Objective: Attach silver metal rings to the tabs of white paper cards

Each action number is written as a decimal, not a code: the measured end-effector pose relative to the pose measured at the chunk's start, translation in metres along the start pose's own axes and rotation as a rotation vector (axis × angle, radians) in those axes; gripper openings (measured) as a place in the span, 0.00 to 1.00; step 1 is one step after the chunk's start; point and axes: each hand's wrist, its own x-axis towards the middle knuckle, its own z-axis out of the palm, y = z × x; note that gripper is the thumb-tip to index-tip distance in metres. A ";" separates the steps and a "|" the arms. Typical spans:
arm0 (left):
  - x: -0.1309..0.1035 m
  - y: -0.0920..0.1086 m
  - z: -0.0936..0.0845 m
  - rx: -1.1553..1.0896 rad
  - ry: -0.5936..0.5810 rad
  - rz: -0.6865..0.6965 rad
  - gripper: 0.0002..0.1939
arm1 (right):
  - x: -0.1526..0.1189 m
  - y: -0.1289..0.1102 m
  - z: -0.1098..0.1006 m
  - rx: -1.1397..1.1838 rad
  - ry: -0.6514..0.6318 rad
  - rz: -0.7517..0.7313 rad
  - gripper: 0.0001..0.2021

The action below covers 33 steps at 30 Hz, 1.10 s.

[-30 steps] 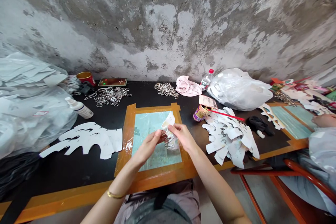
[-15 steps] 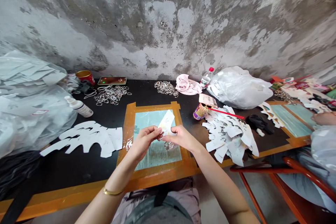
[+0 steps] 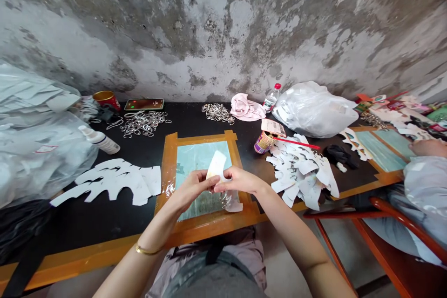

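Over a pale blue-green sheet (image 3: 200, 149) framed in brown tape, my two hands meet at a white cut piece (image 3: 216, 164) that looks like paper or thin leather. My left hand (image 3: 195, 187) pinches its lower part from the left. From the right, my right hand (image 3: 242, 179) is closed on the same piece, fingertips against the left ones. The piece's upper end stands up above the fingers, with a yellowish mark low on it. Below my right hand a whitish end (image 3: 235, 206) shows; whether it belongs to the held piece I cannot tell.
White scalloped pieces (image 3: 118, 181) lie left; a heap of similar pieces (image 3: 307, 170) lies right, beside a can (image 3: 262, 143) with a red stick (image 3: 296, 142). Metal rings (image 3: 145, 123) lie behind, near a spray bottle (image 3: 101, 139). Another person's hand (image 3: 428, 147) is far right.
The white piece has turned more upright between my hands. My right fingers have closed in towards the left ones, and a whitish end now shows below them. The view has shifted slightly.
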 end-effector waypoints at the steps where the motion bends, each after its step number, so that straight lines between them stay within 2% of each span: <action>1: 0.000 0.002 0.001 0.013 0.000 0.010 0.14 | -0.001 -0.002 0.000 0.003 -0.012 -0.027 0.19; 4: 0.000 0.002 0.008 -0.178 0.009 -0.017 0.12 | -0.003 -0.006 0.002 0.113 -0.037 -0.085 0.16; 6: 0.002 -0.003 0.014 -0.310 0.020 -0.054 0.13 | -0.002 -0.004 0.003 0.253 -0.033 -0.067 0.15; 10: 0.009 -0.015 0.017 -0.487 0.057 -0.148 0.12 | 0.002 0.005 0.000 0.384 0.029 -0.023 0.20; 14: 0.012 -0.016 0.011 -0.581 0.038 -0.244 0.11 | -0.001 0.010 -0.012 0.478 0.066 0.029 0.29; 17: 0.013 -0.014 0.008 -0.627 0.045 -0.242 0.10 | -0.003 0.011 -0.013 0.531 0.123 0.054 0.26; 21: 0.014 -0.016 0.007 -0.665 0.096 -0.219 0.15 | -0.003 0.011 0.001 0.555 0.121 0.037 0.23; 23: 0.013 -0.018 0.008 -0.683 0.136 -0.196 0.21 | -0.001 0.009 0.008 0.547 0.171 0.005 0.20; 25: 0.010 -0.018 0.009 -0.652 0.152 -0.144 0.23 | 0.000 0.007 0.012 0.536 0.238 -0.027 0.18; 30: 0.002 -0.016 0.016 -0.356 0.205 0.073 0.16 | 0.001 0.004 0.017 0.492 0.372 -0.142 0.15; 33: 0.002 -0.015 0.020 -0.240 0.297 0.201 0.13 | 0.003 0.009 0.029 0.519 0.479 -0.250 0.14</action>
